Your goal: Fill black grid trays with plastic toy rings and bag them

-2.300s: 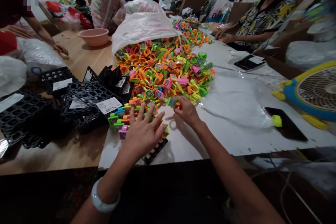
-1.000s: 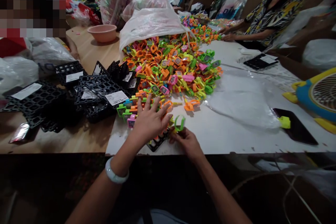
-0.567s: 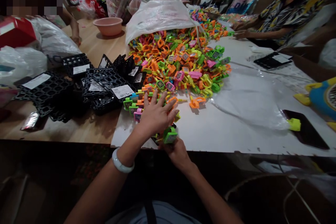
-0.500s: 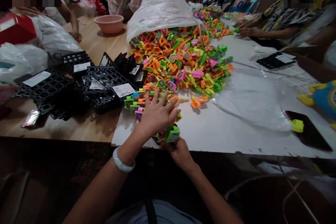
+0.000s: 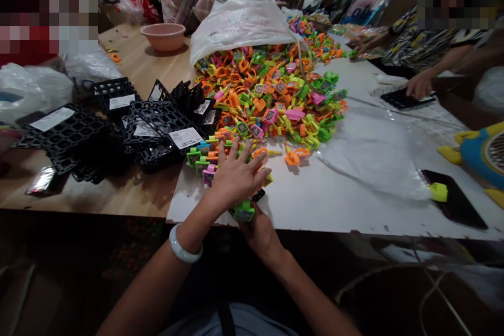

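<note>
My left hand point(image 5: 237, 176) lies flat with fingers spread on a row of coloured toy rings seated in a black tray point(image 5: 258, 196), which it mostly hides. My right hand point(image 5: 258, 228) is at the near edge of the white board, fingers pinched on a green toy ring point(image 5: 244, 212) held against the tray's near end. A large heap of orange, green, pink and yellow toy rings point(image 5: 271, 94) spills from a clear plastic bag point(image 5: 240, 23) just beyond. One orange ring point(image 5: 293, 156) lies apart from the heap.
Stacked black trays with white labels point(image 5: 149, 123) lie to the left on the wooden table. A pink bowl point(image 5: 163, 35) stands at the back. A phone point(image 5: 452, 200) and a blue-yellow fan point(image 5: 482, 149) are at right. Other people's hands work at the far right point(image 5: 419, 84).
My right hand took a green ring from the heap and brought it back to the tray's near end. My left hand stayed flat on the tray. The view shifted slightly.
</note>
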